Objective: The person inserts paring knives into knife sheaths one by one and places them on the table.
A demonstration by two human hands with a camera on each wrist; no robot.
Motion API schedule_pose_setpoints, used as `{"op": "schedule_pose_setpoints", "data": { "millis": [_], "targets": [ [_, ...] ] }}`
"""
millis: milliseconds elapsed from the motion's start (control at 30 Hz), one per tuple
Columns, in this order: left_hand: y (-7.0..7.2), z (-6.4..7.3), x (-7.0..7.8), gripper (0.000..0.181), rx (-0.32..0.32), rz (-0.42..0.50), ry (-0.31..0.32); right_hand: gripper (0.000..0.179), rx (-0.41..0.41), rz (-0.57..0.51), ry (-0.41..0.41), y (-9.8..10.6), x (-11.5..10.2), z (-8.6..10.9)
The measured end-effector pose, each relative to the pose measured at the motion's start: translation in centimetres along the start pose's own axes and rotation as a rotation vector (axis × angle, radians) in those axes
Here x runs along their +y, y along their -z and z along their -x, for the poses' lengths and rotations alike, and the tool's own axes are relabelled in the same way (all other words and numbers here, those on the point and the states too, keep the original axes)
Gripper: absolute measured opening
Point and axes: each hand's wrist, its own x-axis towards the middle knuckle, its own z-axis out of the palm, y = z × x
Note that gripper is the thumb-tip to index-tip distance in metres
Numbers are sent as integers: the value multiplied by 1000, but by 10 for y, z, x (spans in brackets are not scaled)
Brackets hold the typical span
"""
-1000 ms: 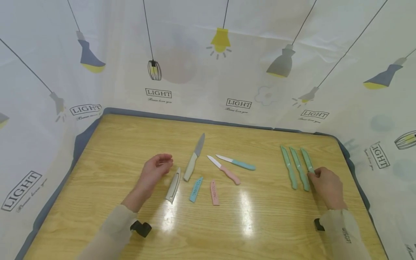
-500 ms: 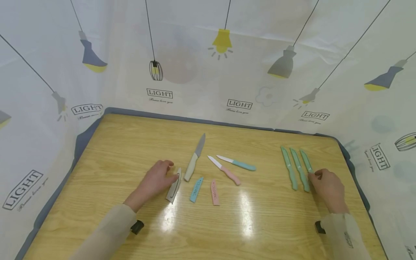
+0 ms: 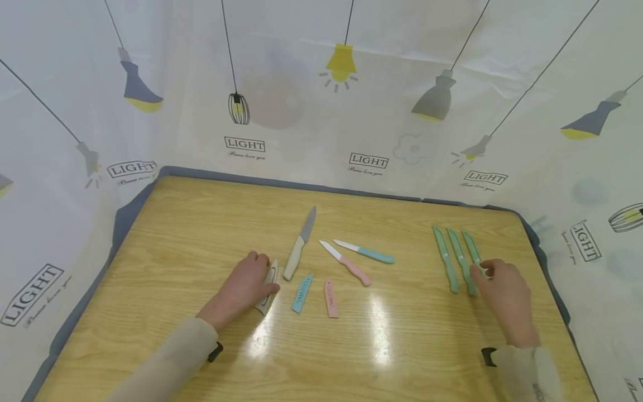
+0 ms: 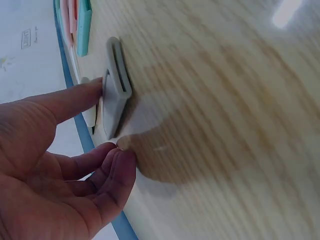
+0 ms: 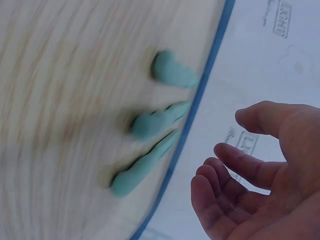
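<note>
My left hand (image 3: 243, 287) straddles a grey knife sheath (image 4: 116, 87) on the table. In the left wrist view its thumb touches the sheath's side while the fingers curl near the narrow end, a gap between them. Just right of it lies a chef's knife (image 3: 294, 257) with a beige handle. On the right, my right hand (image 3: 504, 296) hovers over the rightmost of three green sheathed knives (image 3: 472, 245), hiding its handle in the head view. The right wrist view shows thumb and fingers apart, holding nothing, and green handles (image 5: 147, 125) beyond.
Mid-table are a pink-handled knife (image 3: 346, 262) and a blue-handled knife (image 3: 374, 255), both bare-bladed. Nearer lie a blue sheath (image 3: 302, 293) and a pink sheath (image 3: 331, 300). The wooden table (image 3: 427, 346) meets a printed curtain (image 3: 301, 134) at the back and sides.
My left hand has come down and right from beside the grey sheath to around it, thumb now across it. My right hand's fingers have moved off the rightmost green knife, which they touched before.
</note>
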Motion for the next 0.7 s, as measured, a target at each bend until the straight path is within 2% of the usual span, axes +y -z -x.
{"op": "schedule_pose_setpoints", "data": {
  "millis": [167, 333, 567, 700],
  "targets": [
    [2, 1, -1, 37, -13, 28, 9, 53, 47, -12, 62, -2, -18, 7],
    [6, 2, -1, 30, -27, 62, 18, 53, 33, -32, 84, -3, -38, 13],
    [5, 0, -4, 36, -35, 67, 40, 51, 3, -64, 149, -5, -73, 22],
    [7, -1, -9, 43, -26, 146, 83, 45, 0, -77, 208, -17, -95, 28]
  ]
}}
